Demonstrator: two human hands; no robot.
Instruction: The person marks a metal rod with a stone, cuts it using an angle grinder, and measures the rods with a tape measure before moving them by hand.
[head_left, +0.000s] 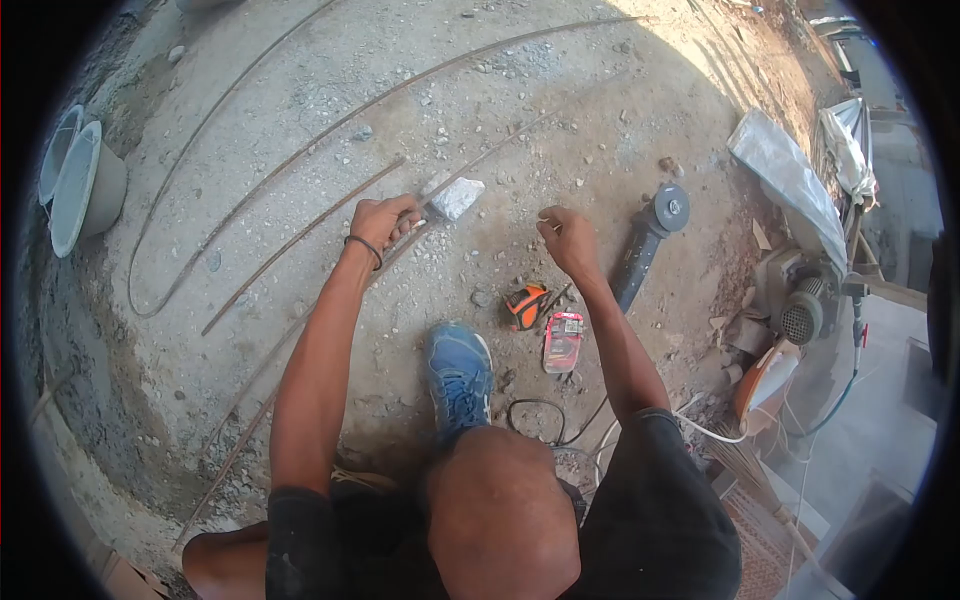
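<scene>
My left hand (385, 222) is closed around a long rusty steel bar (300, 330) that runs diagonally over the concrete ground, just beside a pale stone (457, 197) the bar passes by. My right hand (566, 238) hovers to the right of the stone, fingers pinched on something small and pale that I cannot make out. An orange tape measure (525, 305) and a small red packet (563, 341) lie below my right hand. My blue shoe (459, 375) rests on the ground near the bar.
An angle grinder (650, 240) lies right of my right hand, its cable trailing toward me. Several more steel bars (300, 240) curve across the ground at left. Two grey buckets (85, 180) sit far left. A machine with a motor (800, 315) and sacks (790, 175) are at right.
</scene>
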